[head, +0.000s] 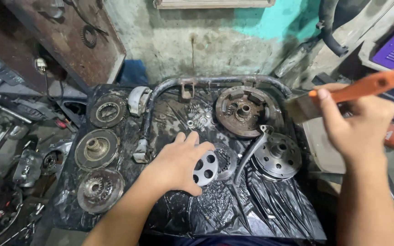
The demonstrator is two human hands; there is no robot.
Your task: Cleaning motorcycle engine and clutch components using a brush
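Down at the middle of the counter (115, 221), which is covered in wet, crinkled black plastic sheeting, the left hand (178, 166) curls loosely over a pale grey metal disc with round holes (205, 167), fingertips and thumb on its rim, so the hand is partly closed around the disc rather than clamped on it. The disc stands tilted on edge against a dark toothed ring part (226, 160) just beside it. The right hand (354, 125) is raised well apart to the right, closed firmly around the orange handle of a flat paintbrush (343, 93), whose bristles point left toward the counter's far edge.

Judging from the slick sheeting and the oily shine on the parts, the disc could slip out of the light grip and knock against the bent grey metal lever (251, 155) or the round hub with holes (277, 157) near it. The small loose washers and springs (199, 116) lying further back could scatter if a sleeveless forearm brushes them. A drip from the brush could also land off the counter, since the brush hangs near its right edge.
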